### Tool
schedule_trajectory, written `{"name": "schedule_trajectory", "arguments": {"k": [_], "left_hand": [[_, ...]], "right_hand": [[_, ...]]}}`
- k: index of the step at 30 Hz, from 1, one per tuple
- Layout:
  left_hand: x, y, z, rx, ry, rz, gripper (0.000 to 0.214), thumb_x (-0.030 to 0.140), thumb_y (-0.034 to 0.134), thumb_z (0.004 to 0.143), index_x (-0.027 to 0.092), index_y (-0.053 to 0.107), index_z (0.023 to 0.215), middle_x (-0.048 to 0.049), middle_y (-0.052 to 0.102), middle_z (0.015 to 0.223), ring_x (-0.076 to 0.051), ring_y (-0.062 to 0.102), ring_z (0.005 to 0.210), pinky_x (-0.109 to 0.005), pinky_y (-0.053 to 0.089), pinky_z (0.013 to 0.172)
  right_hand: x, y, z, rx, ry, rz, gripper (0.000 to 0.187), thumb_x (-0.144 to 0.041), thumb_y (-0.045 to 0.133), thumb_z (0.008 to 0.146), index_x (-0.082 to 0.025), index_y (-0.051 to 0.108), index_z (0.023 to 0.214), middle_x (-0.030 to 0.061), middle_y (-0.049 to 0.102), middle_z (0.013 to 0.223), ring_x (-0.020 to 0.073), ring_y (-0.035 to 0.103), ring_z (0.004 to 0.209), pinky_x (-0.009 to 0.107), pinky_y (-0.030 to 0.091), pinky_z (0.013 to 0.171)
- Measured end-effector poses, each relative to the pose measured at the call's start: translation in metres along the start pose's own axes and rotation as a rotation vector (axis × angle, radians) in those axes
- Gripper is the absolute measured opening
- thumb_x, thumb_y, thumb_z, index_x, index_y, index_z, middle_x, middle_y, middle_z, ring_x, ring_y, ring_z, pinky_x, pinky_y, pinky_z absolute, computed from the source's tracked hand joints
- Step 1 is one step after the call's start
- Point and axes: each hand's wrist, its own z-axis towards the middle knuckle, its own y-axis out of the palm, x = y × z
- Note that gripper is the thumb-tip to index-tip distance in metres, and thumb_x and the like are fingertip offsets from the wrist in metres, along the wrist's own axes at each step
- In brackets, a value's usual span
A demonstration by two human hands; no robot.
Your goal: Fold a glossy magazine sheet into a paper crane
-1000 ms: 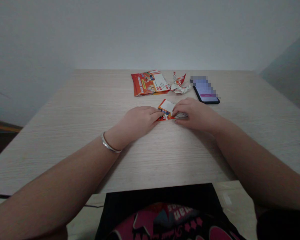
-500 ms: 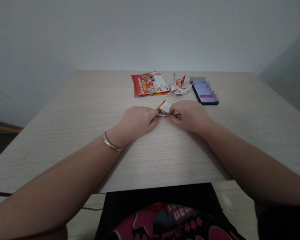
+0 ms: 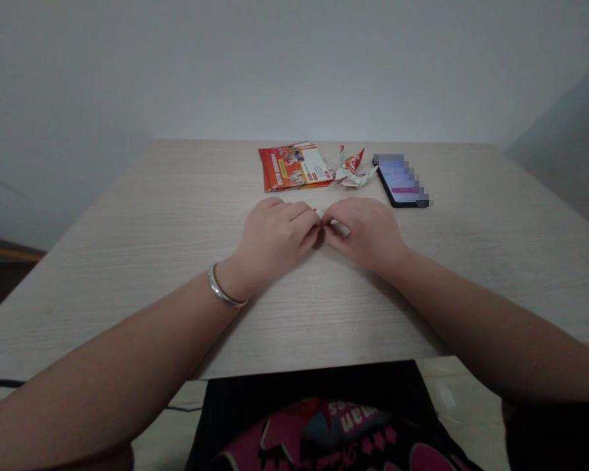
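Note:
My left hand [image 3: 279,229] and my right hand [image 3: 366,234] meet over the middle of the table, fingertips touching. Both pinch a small folded piece of printed paper [image 3: 318,212]. Only a red and white sliver of it shows between the fingers; the rest is hidden behind them. A silver bangle [image 3: 220,291] circles my left wrist. Just beyond the hands lie a stack of red and white printed leaflets [image 3: 294,167] and, to its right, a folded paper shape [image 3: 354,171] with several points, in white and red.
A phone [image 3: 401,183] with a lit screen, partly pixelated, rests at the right of the paper shape. The pale wooden table [image 3: 142,229] runs back to a plain wall. My lap, in dark printed cloth, is below its front edge.
My hands have drawn together until their fingertips touch. The paper between them, with its white face and printed edge showing before, is now mostly covered by the fingers.

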Motion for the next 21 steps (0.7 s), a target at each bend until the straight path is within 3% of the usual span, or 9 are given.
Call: {"name": "schedule_trajectory", "arguments": {"k": [9, 21], "left_hand": [[0.003, -0.004, -0.004, -0.028, -0.097, -0.073, 0.02, 0.025, 0.059, 0.094, 0.017, 0.069, 0.079, -0.0047, 0.071, 0.076, -0.016, 0.058, 0.061, -0.031, 0.03, 0.053], [-0.013, -0.008, -0.003, 0.057, 0.036, -0.03, 0.028, 0.025, 0.057, 0.097, 0.019, 0.066, 0.071, -0.0039, 0.071, 0.073, -0.017, 0.063, 0.066, -0.032, 0.036, 0.057]], "right_hand": [[0.003, 0.001, -0.002, 0.012, 0.06, 0.025, 0.013, -0.026, 0.063, 0.088, -0.021, 0.075, 0.092, 0.0056, 0.078, 0.088, 0.0218, 0.067, 0.081, 0.033, 0.038, 0.069], [0.01, 0.0, -0.008, 0.031, 0.131, -0.025, 0.014, -0.026, 0.06, 0.088, -0.021, 0.074, 0.09, 0.0052, 0.079, 0.09, 0.022, 0.069, 0.081, 0.033, 0.038, 0.067]]}}
